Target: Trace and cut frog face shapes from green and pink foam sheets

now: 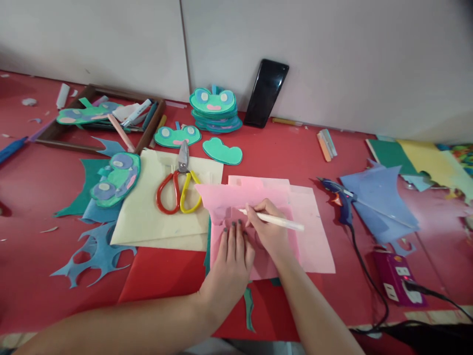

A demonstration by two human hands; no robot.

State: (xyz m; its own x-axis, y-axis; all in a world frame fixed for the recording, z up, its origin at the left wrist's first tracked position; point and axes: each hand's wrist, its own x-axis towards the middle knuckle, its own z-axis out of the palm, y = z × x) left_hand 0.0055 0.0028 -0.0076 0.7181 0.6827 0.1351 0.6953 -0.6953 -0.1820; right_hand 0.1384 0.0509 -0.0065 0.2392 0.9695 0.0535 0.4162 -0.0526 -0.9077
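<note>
My right hand (269, 230) is closed around a white pen (281, 221), its tip touching the upper part of a pink sheet (254, 195). Fingers stretched out, my left hand (232, 251) lies flat on that sheet, just below and left of the pen tip. Faint outlines show on the pink surface near both hands. Left of them, scissors (179, 185) with one red and one yellow handle rest on cream sheets (158, 229), blades pointing away from me. Whether anything lies beneath my left fingers is hidden.
A glue gun (342, 197) with a cord lies at right, near a purple power strip (397, 278). Stacked green frog-face cutouts (214, 111) and a phone (266, 93) stand by the wall. A brown wooden tray (150, 130) holds pens. Blue scraps (101, 254) lie at left.
</note>
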